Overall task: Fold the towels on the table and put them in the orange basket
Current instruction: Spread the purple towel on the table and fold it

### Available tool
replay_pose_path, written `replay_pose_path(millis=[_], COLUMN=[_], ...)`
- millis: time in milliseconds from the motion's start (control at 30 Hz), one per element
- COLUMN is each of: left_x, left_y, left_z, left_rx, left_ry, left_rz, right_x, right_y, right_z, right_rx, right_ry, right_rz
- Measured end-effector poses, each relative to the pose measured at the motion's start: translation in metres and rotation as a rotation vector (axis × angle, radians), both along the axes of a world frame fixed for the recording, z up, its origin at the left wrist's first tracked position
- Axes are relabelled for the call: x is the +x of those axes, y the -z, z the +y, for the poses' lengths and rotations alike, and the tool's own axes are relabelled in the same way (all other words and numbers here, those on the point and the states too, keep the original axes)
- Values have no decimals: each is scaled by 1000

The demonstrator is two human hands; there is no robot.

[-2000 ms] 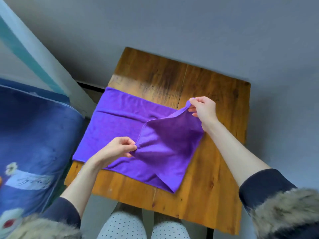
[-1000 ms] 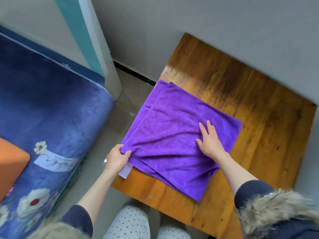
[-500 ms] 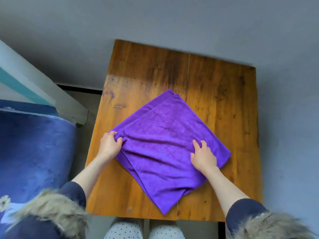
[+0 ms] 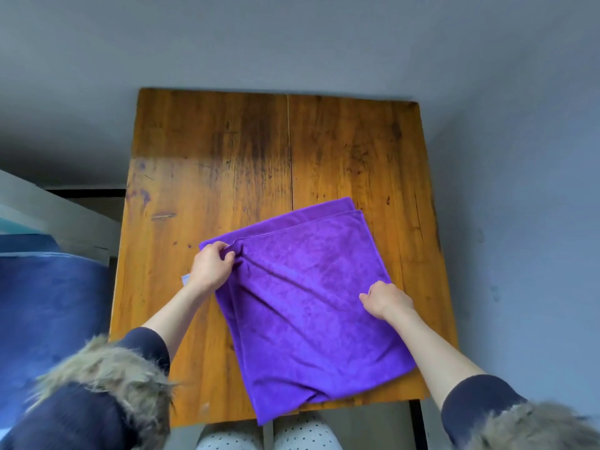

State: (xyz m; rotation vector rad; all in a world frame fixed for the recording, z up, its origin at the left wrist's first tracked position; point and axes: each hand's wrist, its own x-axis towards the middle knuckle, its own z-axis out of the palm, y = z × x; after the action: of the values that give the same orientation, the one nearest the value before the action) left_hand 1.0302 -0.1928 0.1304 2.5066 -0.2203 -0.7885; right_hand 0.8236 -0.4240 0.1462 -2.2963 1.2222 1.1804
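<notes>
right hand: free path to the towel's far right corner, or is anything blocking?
Probably yes. The right hand already rests at the purple towel's right edge, and only bare wooden table lies beyond the corner. The left hand grips the opposite corner, well clear.

The far half of the wooden table (image 4: 246,151) lies bare ahead of my hands. The purple towel (image 4: 311,306) fills the near right part, its near corner hanging over the edge. The grey wall (image 4: 292,37) closes off the table's far side. To my left, a blue padded surface (image 4: 48,313) stands just beside the table.
</notes>
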Motion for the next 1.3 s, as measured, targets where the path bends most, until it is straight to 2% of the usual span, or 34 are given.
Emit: replay_pose_path(millis=[133, 267, 467, 633, 733, 900, 1033, 1167, 1300], left_x=[1, 1, 2, 1, -2, -4, -2, 5, 17], left_y=[1, 3, 6, -5, -12, -21, -24, -12, 5], left_z=[4, 11, 15, 14, 16, 31, 45, 45, 34], left_rx=[19, 10, -49, -416, -522, -683, -796, -575, -143], left_ry=[-73, -134, -203, -417, -450, -481, -525, -529, -402], left_rz=[-34, -79, -57, 177, 271, 406, 451, 255, -33], right_x=[25, 59, 89, 103, 101, 94, 89, 112, 137], right_y=[0, 3, 13, 20, 23, 3, -12, -4, 17], right_z=[-25, -44, -52, -60, -65, -76, -82, -80, -76], right_rx=[-153, -145, -83, -86, -66, 31, 101, 84, 70], right_ry=[117, 160, 52, 131, 142, 404, 425, 262, 89], right_rz=[-334, -606, -658, -653, -705, -915, -1020, -975, -878])
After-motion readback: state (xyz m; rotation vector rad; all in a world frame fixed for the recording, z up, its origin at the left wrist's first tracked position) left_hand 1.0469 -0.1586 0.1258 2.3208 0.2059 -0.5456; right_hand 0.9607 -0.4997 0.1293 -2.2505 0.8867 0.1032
